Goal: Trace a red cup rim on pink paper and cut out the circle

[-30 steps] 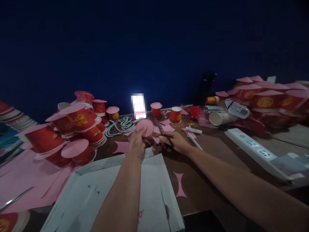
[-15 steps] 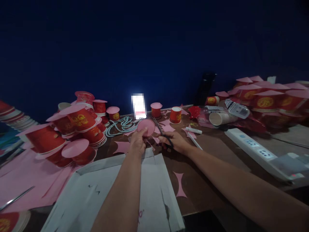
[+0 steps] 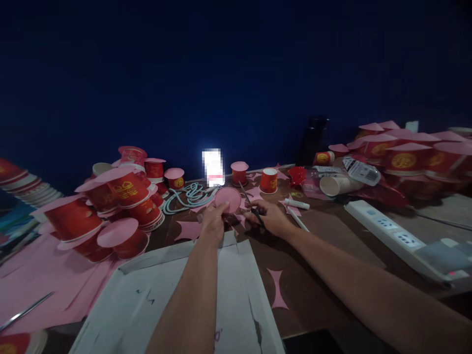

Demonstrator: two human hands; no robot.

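Observation:
My left hand (image 3: pixel 214 221) pinches a round pink paper disc (image 3: pixel 227 199) by its lower left edge, with the thumb lying on its face. My right hand (image 3: pixel 271 218) is closed around the black handles of a pair of scissors (image 3: pixel 248 196). Their blades point up and left, just beside the disc's right edge. Under and around both hands lie pink paper offcuts (image 3: pixel 189 229). Behind the disc stands a red paper cup (image 3: pixel 239 173) topped by a pink disc, and to its right an uncovered red cup (image 3: pixel 269 181).
Red cups with pink discs (image 3: pixel 123 187) are piled at left, above pink sheets (image 3: pixel 33 285); more stand at right (image 3: pixel 405 155). A white cardboard box lid (image 3: pixel 236 295) lies under my left forearm. A power strip (image 3: pixel 391 236), white marker (image 3: pixel 297 204), pale cable (image 3: pixel 184 196) and glowing, blurred-out screen (image 3: pixel 213 167) surround the hands.
The view has tilted slightly, so everything sits a little lower. The scissors have swung more upright and stand apart from the disc's edge. Both hands keep their hold.

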